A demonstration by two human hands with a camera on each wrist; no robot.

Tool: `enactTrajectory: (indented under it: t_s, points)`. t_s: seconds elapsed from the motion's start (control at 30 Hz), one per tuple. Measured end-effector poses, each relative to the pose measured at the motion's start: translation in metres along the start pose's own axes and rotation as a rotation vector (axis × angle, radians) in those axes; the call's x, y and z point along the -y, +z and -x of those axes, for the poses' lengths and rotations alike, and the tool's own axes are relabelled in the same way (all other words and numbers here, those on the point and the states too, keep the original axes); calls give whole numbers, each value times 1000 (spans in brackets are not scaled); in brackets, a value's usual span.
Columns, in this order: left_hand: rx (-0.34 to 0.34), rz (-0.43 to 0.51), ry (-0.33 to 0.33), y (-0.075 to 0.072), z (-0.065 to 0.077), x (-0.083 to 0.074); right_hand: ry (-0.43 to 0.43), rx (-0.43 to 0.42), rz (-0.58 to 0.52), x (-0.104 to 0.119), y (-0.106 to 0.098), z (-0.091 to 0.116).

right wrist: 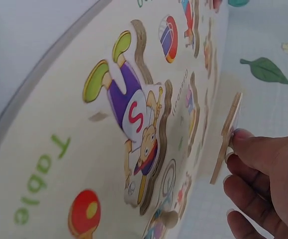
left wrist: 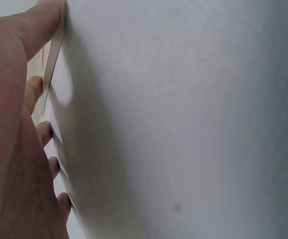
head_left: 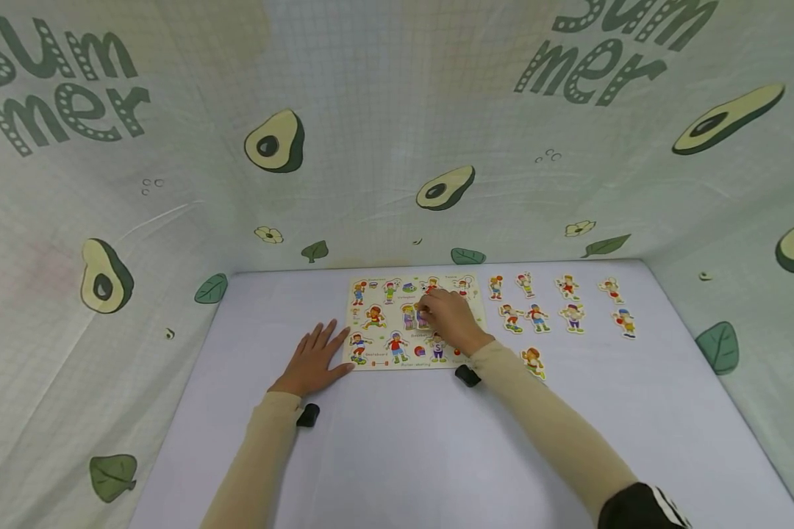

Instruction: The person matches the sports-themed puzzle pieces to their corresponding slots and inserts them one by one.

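My right hand (head_left: 451, 317) is above the middle of a wooden puzzle board (head_left: 387, 294) printed with sports figures. Thumb and fingertips pinch a flat wooden puzzle piece (right wrist: 227, 134), seen edge-on in the right wrist view and raised off the board. Its picture is mostly hidden there. Fingers spread, my left hand (head_left: 312, 360) lies flat at the board's left edge. In the left wrist view its thumb (left wrist: 42, 27) touches the board's edge, while the other fingertips reach down along the edge and tabletop. A figure with an S (right wrist: 134, 114) shows in a recess of the board.
Several loose figure pieces (head_left: 573, 317) lie on the white table right of the board, one (head_left: 533, 362) close to my right forearm. A cloth with avocado prints (head_left: 274, 141) hangs behind and beside the table. Black wrist cameras (head_left: 309, 415) sit at both cuffs.
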State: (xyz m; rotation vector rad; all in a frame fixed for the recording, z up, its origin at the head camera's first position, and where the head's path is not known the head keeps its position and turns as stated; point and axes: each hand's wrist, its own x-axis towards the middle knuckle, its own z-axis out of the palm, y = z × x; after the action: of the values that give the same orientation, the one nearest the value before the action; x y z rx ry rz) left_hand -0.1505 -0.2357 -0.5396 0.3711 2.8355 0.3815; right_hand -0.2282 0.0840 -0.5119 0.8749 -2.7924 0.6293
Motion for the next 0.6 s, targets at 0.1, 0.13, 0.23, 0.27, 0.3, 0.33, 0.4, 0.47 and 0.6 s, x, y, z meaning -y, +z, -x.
enactTrajectory:
  t_s: [0.1,0.13,0.23,0.27,0.3,0.33,0.4,0.47,0.6]
  points:
    - [6,1,-4,-1,0,0,9,15,8,3,2,-5]
    - [8,0,-6,-1,0,0,15,23,10,3,3,-6]
    - [11,-3,-10,-1,0,0,36,45,21,6,6,-11]
    - [13,-4,-12,-1,0,0,47,57,23,6,7,-12]
    - [15,-4,-13,0,0,0,53,62,25,6,8,-14]
    - [15,-3,-13,0,0,1,59,69,26,7,9,-15]
    - [11,-4,-12,1,0,1,69,85,31,7,12,-18]
    - [7,-6,-11,2,-1,2,71,91,35,7,14,-20]
    - [4,-8,-10,2,-1,1,67,95,35,8,17,-22]
